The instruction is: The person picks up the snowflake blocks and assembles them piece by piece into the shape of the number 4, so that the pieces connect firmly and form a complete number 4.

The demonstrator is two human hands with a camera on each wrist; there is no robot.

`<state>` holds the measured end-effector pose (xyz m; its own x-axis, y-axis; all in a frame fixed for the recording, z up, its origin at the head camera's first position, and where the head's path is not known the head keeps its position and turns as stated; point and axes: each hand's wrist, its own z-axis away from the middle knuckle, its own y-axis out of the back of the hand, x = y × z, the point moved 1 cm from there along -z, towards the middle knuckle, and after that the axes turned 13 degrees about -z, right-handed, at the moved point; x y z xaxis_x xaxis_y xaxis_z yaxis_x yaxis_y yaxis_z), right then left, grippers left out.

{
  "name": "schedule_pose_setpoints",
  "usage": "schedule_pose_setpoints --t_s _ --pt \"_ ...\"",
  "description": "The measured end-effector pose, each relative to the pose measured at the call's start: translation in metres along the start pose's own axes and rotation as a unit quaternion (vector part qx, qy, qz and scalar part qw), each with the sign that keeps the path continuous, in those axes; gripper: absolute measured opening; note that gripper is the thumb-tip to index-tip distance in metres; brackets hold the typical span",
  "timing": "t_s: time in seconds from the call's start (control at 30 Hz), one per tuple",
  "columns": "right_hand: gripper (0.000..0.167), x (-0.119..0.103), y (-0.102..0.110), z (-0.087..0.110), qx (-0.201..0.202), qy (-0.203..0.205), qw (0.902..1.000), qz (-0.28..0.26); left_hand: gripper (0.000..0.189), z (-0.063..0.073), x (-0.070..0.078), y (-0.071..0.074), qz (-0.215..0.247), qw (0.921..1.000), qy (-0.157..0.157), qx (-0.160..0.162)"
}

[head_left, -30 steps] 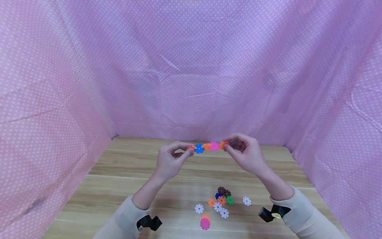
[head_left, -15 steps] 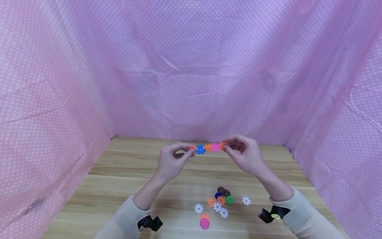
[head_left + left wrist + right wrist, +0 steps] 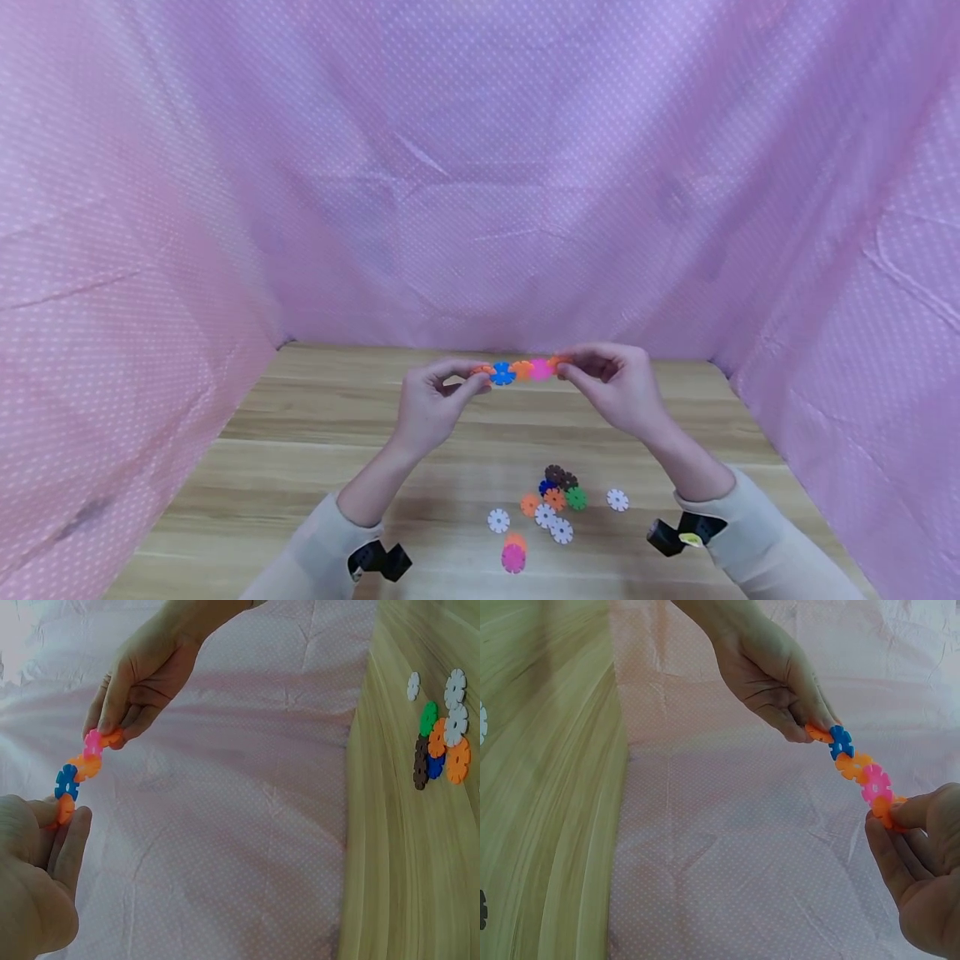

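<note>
A short chain of notched plastic discs is stretched between my two hands, raised in front of the pink cloth. My left hand [image 3: 433, 403] pinches the orange end disc [image 3: 67, 808] between thumb and fingers. From there run a blue disc [image 3: 502, 373], an orange disc [image 3: 522, 370] and a pink disc [image 3: 541, 369], slotted edge to edge. At the other end, my right hand [image 3: 618, 390] pinches another orange disc [image 3: 883, 812], partly hidden by its thumb and fingers. In the right wrist view the chain's discs sit at differing angles.
Loose discs lie on the wooden table [image 3: 300, 467] below the hands: a brown disc [image 3: 554, 474], a green disc [image 3: 576, 498], several white and orange ones. A pink disc [image 3: 513, 559] overlaps an orange one nearer the front. Polka-dot cloth [image 3: 480, 208] encloses the back and sides.
The right hand has shifted slightly left, and the orange disc it pinches now shows more edge-on. The left hand has kept its hold on its end of the chain.
</note>
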<state>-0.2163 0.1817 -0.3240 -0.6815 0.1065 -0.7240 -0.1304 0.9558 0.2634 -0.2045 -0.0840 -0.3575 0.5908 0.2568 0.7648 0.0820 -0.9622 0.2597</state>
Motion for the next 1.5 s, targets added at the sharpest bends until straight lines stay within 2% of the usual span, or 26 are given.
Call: schedule_pose_setpoints --t_s 0.17,0.37,0.47,0.57,0.77,1.0,1.3,1.5 --pt "0.017 -0.001 -0.002 -0.004 -0.002 0.004 0.9998 -0.018 0.010 -0.003 0.001 0.003 0.010 0.9999 0.006 0.003" --pt "0.037 0.003 -0.002 -0.002 -0.020 -0.005 0.9986 -0.048 0.010 -0.004 0.001 0.007 0.015 0.9998 0.000 0.015" --pt "0.038 0.009 0.004 0.004 -0.040 -0.016 0.9987 -0.027 0.011 -0.005 0.001 0.009 0.025 0.9994 -0.004 0.024" --pt "0.030 0.019 0.013 0.015 -0.065 -0.031 0.9971 0.023 0.012 -0.005 0.003 0.011 0.030 0.9991 -0.003 0.031" --pt "0.021 0.040 0.044 0.044 -0.132 -0.057 0.9824 0.120 0.012 -0.006 0.002 0.011 0.040 0.9987 -0.008 0.029" --pt "0.017 0.058 0.073 0.075 -0.203 -0.091 0.9601 0.169 0.013 -0.007 -0.001 0.010 0.042 0.9986 -0.008 0.031" --pt "0.018 0.078 0.068 0.101 -0.258 -0.149 0.9400 0.167 0.013 -0.007 -0.003 0.011 0.037 0.9987 -0.016 0.031" --pt "0.020 0.087 0.062 0.112 -0.257 -0.152 0.9411 0.159 0.013 -0.006 -0.002 0.013 0.034 0.9989 -0.011 0.029"
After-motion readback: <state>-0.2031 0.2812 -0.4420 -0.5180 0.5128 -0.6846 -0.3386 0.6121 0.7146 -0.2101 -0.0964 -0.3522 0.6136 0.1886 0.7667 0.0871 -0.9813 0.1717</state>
